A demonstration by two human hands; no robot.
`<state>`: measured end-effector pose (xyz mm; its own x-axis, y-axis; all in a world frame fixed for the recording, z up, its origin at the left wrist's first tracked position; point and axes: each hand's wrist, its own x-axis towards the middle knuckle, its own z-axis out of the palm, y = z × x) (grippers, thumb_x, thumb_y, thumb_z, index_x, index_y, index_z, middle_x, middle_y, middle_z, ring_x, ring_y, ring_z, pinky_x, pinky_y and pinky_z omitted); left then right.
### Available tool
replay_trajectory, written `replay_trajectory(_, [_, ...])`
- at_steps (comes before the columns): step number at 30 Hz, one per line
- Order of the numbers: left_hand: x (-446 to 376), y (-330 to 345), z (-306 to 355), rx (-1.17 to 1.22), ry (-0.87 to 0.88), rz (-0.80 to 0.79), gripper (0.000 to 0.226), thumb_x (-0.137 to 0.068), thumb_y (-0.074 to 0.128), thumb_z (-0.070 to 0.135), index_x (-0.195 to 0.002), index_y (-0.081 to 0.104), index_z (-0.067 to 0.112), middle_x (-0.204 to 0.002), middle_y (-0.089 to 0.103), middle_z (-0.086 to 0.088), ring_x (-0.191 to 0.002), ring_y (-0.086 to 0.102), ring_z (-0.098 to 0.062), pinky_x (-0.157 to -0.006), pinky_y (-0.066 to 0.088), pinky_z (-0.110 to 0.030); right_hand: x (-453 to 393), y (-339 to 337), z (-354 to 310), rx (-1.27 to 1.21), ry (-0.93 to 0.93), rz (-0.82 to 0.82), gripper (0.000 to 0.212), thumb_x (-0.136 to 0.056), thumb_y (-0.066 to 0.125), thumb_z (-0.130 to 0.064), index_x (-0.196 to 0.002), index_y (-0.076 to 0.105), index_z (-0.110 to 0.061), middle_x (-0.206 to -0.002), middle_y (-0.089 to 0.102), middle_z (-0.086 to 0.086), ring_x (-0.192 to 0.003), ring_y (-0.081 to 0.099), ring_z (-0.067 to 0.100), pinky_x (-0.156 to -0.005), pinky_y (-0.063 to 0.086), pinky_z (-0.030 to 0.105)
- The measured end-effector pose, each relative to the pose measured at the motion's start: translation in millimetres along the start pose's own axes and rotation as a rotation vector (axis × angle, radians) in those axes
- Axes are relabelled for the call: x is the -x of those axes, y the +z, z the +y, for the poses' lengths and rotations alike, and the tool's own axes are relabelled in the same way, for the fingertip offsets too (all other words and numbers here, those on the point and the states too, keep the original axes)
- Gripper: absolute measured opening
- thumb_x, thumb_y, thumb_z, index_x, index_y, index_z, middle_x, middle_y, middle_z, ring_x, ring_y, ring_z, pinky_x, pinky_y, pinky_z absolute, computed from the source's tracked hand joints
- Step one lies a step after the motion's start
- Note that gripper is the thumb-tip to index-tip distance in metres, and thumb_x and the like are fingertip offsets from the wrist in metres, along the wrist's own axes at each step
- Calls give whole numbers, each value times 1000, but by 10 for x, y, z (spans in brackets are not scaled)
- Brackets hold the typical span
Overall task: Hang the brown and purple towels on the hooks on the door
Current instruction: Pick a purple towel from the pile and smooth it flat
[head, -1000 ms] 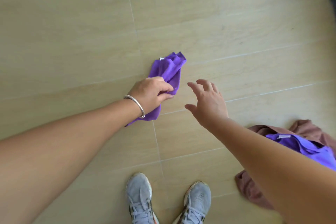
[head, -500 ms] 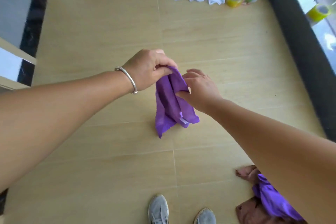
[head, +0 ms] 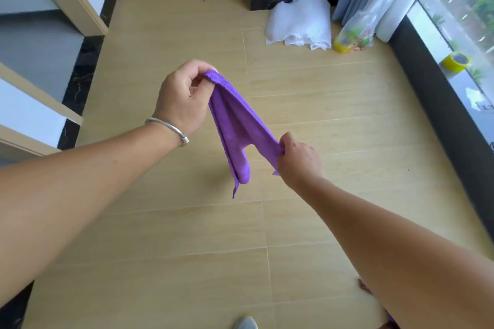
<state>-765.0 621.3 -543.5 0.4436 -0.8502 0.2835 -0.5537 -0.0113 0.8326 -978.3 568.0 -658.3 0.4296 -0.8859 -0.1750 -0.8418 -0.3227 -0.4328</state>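
Pinching one corner, my left hand [head: 184,98] and, lower, my right hand [head: 300,159] gripping another hold the purple towel [head: 235,125] stretched above the floor [head: 320,104], its middle sagging, while my right forearm hides most of the towels at bottom right.

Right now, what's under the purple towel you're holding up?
Bare tan floor lies below the purple towel, which hangs in the air between the left hand and right hand. The patch straight behind the cloth is hidden.
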Motion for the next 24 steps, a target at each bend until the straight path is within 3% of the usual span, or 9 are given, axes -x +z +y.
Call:
replay_trajectory(4, [-110, -246, -253, -50, -103, 132, 12, -91, 54, 15, -95, 65, 15, -83, 65, -3, -73, 57, -8, -70, 46, -20, -72, 88, -75, 174, -19, -79, 26, -80, 56, -10, -103, 60, -22, -93, 58, 1, -83, 50, 24, -78, 33, 31])
replay_trajectory(7, [-194, -490, -469, -93, -178, 219, 18, -91, 53, 16, -100, 66, 9, -81, 63, 0, -73, 56, -8, -72, 44, -17, -158, 6, -91, 291, 29, -108, 24, -83, 64, -22, -107, 63, -21, -105, 56, 3, -104, 51, 24, -88, 37, 35])
replay_trajectory(10, [-247, -780, -633, -148, -235, 260, 18, -90, 53, 20, -100, 67, 13, -75, 58, 12, -64, 52, 3, -63, 40, -6, -303, -238, -118, 267, 47, 91, 25, -89, 47, -14, -105, 65, -20, -104, 57, 5, -103, 50, 27, -87, 35, 36])
replay_trajectory(14, [-67, -1117, -736, -212, -279, 209, 14, -92, 56, 23, -99, 68, 21, -75, 59, 15, -64, 53, 4, -60, 37, 0, -423, -600, -234, 198, 11, 260, 25, -93, 43, -21, -101, 67, -16, -101, 60, 9, -102, 50, 31, -88, 35, 39])
replay_trajectory(18, [623, -1277, -785, -262, -384, 157, 10, -91, 60, 22, -94, 69, 25, -75, 64, 9, -64, 54, -4, -59, 42, -9, -49, -690, -124, 209, -142, 220, 26, -94, 51, -32, -89, 71, -17, -92, 62, 5, -97, 51, 28, -87, 31, 36])
replay_trajectory(24, [2295, -1202, -740, -368, -602, -7, 15, -89, 63, 18, -84, 68, 32, -61, 58, 3, -53, 46, -18, -50, 37, -23, 1140, -311, 492, 323, -346, -18, 18, -91, 62, -34, -85, 74, -22, -87, 64, -3, -97, 55, 24, -93, 33, 32])
